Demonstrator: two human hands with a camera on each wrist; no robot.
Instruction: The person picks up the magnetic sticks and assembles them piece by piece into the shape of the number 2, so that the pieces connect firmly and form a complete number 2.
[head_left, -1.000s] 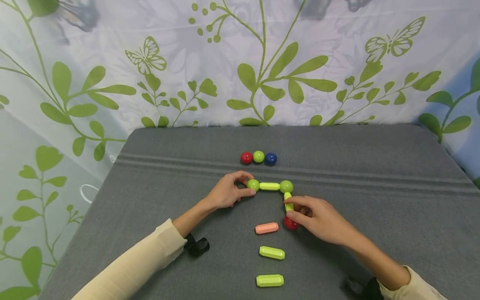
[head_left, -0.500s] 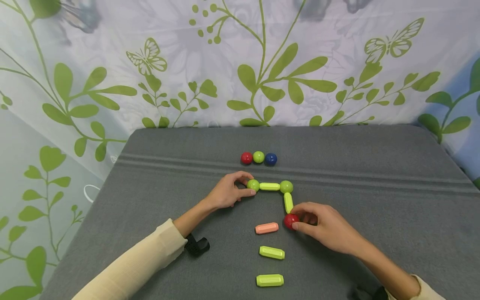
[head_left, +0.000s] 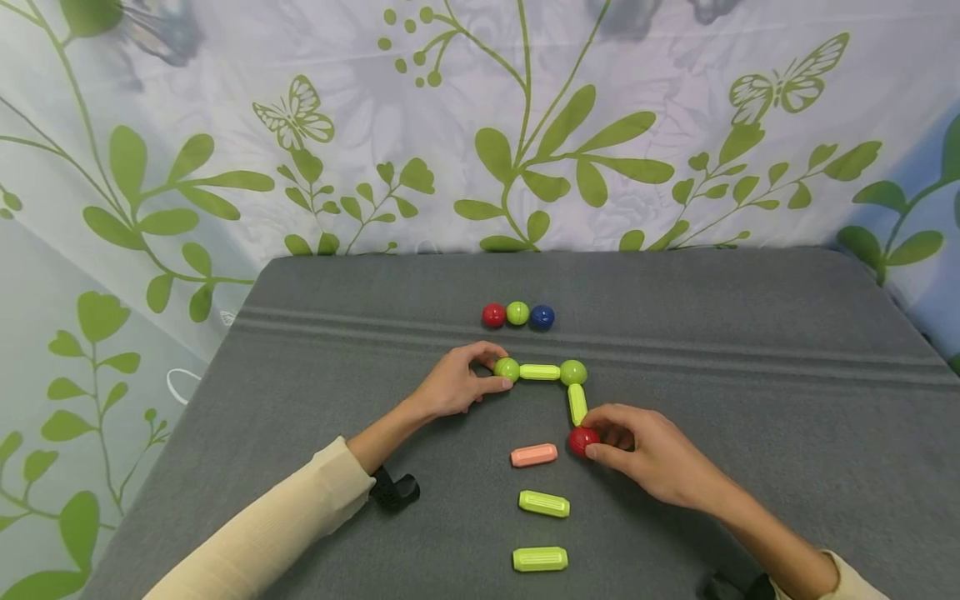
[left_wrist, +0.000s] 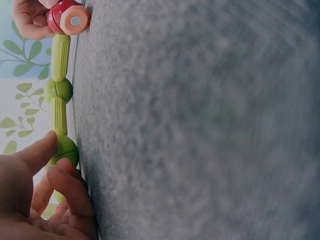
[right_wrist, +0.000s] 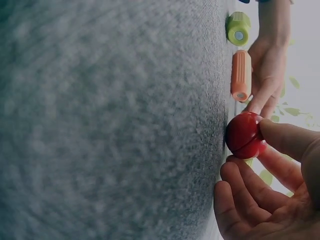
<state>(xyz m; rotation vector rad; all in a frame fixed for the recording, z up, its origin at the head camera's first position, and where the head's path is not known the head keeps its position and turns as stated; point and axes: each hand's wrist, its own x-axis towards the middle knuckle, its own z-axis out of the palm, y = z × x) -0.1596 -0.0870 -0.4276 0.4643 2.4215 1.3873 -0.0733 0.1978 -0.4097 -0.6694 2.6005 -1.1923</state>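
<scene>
My left hand [head_left: 459, 383] pinches a light-green ball [head_left: 507, 369] between thumb and fingers. From that ball a yellow-green rod [head_left: 539, 372] runs right to a second green ball [head_left: 573, 372]. Another yellow-green rod [head_left: 577, 404] continues from there toward me and ends at a red ball [head_left: 581, 442]. Thumb and fingers of my right hand [head_left: 648, 454] grip this red ball, which shows its seam in the right wrist view [right_wrist: 243, 135]. The joined pieces form a bent chain lying on the grey table.
Left of the red ball lies a loose salmon rod [head_left: 533, 455]. Nearer to me are two loose yellow-green rods, a tilted one [head_left: 543, 504] and a level one [head_left: 540, 559]. Behind the chain sit a red ball [head_left: 492, 315], a green ball [head_left: 517, 313] and a blue ball [head_left: 542, 317].
My right hand has shifted from the side rod down to the red ball and now holds it, leaving the rod uncovered. The left hand keeps its place on the green ball.
</scene>
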